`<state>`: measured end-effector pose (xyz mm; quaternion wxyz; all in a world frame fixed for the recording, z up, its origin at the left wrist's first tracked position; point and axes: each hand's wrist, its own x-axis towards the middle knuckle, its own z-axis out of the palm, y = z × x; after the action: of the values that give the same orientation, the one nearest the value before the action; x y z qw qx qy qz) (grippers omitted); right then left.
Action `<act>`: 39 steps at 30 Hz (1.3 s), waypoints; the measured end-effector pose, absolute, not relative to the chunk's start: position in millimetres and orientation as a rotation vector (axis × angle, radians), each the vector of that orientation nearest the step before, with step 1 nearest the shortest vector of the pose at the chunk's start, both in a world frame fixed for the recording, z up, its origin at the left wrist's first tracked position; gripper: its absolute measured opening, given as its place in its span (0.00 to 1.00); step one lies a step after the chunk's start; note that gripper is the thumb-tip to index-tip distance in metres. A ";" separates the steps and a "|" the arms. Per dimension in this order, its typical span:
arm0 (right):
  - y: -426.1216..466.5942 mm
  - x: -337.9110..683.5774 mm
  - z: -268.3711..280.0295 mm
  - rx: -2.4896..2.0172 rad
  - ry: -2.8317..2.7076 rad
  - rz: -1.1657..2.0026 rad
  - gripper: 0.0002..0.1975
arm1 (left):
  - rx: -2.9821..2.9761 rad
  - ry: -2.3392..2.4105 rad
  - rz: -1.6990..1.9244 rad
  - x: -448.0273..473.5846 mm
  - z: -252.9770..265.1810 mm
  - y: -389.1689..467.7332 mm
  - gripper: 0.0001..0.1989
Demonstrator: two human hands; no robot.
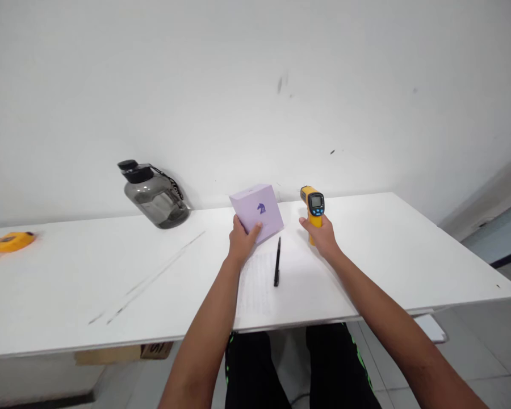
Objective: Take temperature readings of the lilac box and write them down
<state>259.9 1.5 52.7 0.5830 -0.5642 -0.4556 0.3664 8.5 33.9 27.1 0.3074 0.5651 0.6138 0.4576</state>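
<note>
My left hand (242,238) grips the lower left corner of a light purple box (266,213) with a dark printed emblem, its thumb across the front face. The box is tilted at the back of the table. To the right, my right hand (323,233) is wrapped around the handle of a yellow and black infrared thermometer (315,204), its small screen and blue buttons facing me. Between my forearms a black pen (277,262) lies on a sheet of printed paper (255,287).
A grey transparent water bottle (157,201) with a black cap stands by the wall on the left. At the far left lies a yellow tape measure (12,242). The white table (153,284) meets the wall behind. A cardboard box (123,353) shows beneath the table.
</note>
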 end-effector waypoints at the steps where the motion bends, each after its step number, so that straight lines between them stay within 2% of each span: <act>1: -1.8 254.9 52.0 -1.238 -1.053 0.900 0.27 | 1.533 1.628 1.191 9.3 28.2 32.3 0.41; 13: -27.9 211.2 29.7 -1.055 -1.423 1.138 0.13 | 1.656 1.589 1.177 11.4 26.1 32.8 0.39; 39: -18.3 211.4 16.7 -1.154 -1.320 1.243 0.20 | 1.582 1.477 1.240 9.1 17.6 33.7 0.43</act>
<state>211.4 -18.3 16.7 0.4759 -0.4723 -0.5401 0.5086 9.1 33.7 17.6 0.3182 0.6012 0.5614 0.4713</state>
